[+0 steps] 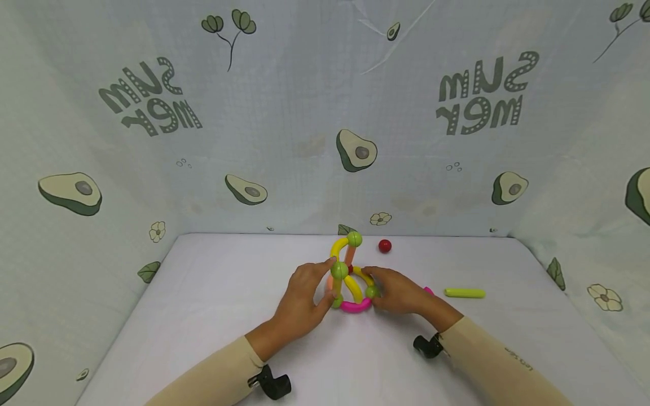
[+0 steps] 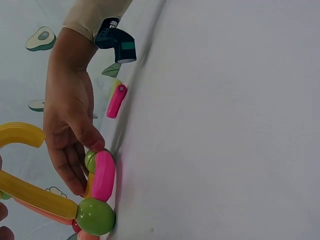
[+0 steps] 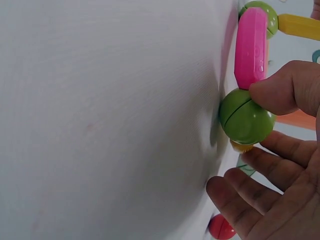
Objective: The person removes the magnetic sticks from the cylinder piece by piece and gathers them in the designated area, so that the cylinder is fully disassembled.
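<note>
A ball-and-stick toy structure of green balls [image 1: 339,270] with yellow, orange and pink sticks stands on the white table. My left hand [image 1: 302,296] grips its left side, index finger at the upper ball and thumb low by the yellow upright stick. At the lower right, my right hand [image 1: 398,290] holds a green ball [image 3: 247,116] with the thumb on it, where the curved pink stick [image 3: 251,47] joins. In the right wrist view the outer fingers spread below that ball. Another curved yellow stick [image 1: 339,246] arches up to the top green ball [image 1: 354,239].
A loose red ball [image 1: 385,246] lies behind the structure, toward the table's back edge. To the right are a light green stick [image 1: 464,293] and a pink piece [image 1: 429,290], partly hidden by the right hand. A printed cloth [image 1: 304,113] hangs behind the table [image 1: 228,282].
</note>
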Tool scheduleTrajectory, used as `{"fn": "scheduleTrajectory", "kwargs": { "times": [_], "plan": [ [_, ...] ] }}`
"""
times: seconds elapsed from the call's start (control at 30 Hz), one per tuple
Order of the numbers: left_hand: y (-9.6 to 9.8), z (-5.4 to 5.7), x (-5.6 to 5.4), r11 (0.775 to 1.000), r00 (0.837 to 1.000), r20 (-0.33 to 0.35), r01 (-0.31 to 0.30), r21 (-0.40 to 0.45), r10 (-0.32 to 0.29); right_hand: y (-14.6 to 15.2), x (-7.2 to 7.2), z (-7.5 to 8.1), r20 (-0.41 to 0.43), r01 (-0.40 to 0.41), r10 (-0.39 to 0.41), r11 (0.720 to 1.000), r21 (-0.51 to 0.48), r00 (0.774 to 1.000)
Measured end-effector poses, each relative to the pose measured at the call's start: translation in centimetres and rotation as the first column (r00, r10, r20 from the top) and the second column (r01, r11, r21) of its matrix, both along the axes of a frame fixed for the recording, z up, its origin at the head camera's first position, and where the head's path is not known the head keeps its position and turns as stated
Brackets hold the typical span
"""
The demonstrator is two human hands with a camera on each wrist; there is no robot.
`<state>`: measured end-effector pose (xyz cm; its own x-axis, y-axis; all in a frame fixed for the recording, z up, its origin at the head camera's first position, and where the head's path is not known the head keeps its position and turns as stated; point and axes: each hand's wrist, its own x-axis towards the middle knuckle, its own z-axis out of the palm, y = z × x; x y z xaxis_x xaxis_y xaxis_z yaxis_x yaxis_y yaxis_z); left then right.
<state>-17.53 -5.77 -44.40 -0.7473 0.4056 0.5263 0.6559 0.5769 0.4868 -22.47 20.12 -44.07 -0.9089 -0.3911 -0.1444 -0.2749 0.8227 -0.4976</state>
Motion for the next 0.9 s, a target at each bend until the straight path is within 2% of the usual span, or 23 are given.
{"fn": "scheduleTrajectory", "kwargs": {
  "times": [0.13, 0.23, 0.37, 0.47, 0.6, 0.77, 0.9],
  "plan": [
    [0.2, 0.2, -0.3, 0.999, 0.998, 0.045, 0.037, -0.005, -0.037, 0.0, 0.1, -0.1, -0.006, -0.001, 0.001, 1.0, -0.003, 1.0],
    [0.4, 0.2, -0.5, 0.999, 0.998, 0.048, 0.041, -0.002, -0.041, -0.1, 0.3, 0.0, -0.019, 0.013, -0.013, 1.0, 0.0, 1.0],
    [0.6, 0.4, -0.8, 1.0, 0.999, 0.041, 0.014, 0.021, -0.015, -0.5, 1.0, 0.8, -0.07, 0.022, -0.029, 0.994, -0.103, 0.997],
    [0.8, 0.7, -0.9, 0.999, 0.999, 0.04, -0.002, 0.053, 0.0, -0.8, 1.9, 1.7, -0.139, -0.029, -0.006, 0.967, -0.252, 0.99],
    [0.9, 0.8, -1.0, 0.998, 0.999, 0.032, -0.018, 0.067, 0.016, -1.1, 2.9, 2.9, -0.199, -0.123, 0.054, 0.927, -0.353, 0.978],
    [0.9, 0.7, -1.0, 0.996, 0.999, 0.024, -0.033, 0.08, 0.031, -1.6, 3.8, 3.4, -0.199, -0.179, 0.109, 0.909, -0.377, 0.974],
    [1.1, 0.7, -1.0, 0.995, 0.999, 0.022, -0.028, 0.101, 0.026, -2.0, 4.3, 3.3, -0.192, -0.17, 0.105, 0.916, -0.364, 0.976]
  ]
}}
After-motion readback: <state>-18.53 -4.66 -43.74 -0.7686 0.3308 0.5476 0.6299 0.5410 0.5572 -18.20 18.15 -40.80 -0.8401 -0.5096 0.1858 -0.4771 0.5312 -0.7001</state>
